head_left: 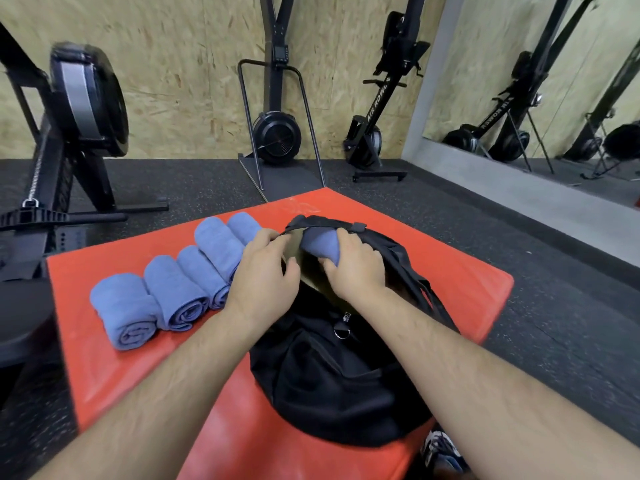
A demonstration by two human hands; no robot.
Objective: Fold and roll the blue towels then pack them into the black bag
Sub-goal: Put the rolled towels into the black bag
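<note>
A black bag [332,379] lies on a red mat [114,368], its mouth open at the far end. My right hand [353,263] grips a rolled blue towel [317,244] at the bag's opening. My left hand [265,271] pinches the near-left edge of the opening and holds it apart. Several rolled blue towels lie in a row on the mat, left of the bag, from the nearest roll [126,315] to the farthest [242,226]. The inside of the bag is mostly hidden by my hands.
Rowing machines stand around the mat: one at the left [79,109], two upright against the chipboard wall [277,133]. A mirror [540,81] runs along the right wall. Dark rubber floor surrounds the mat. A shoe [443,452] shows at the bottom right.
</note>
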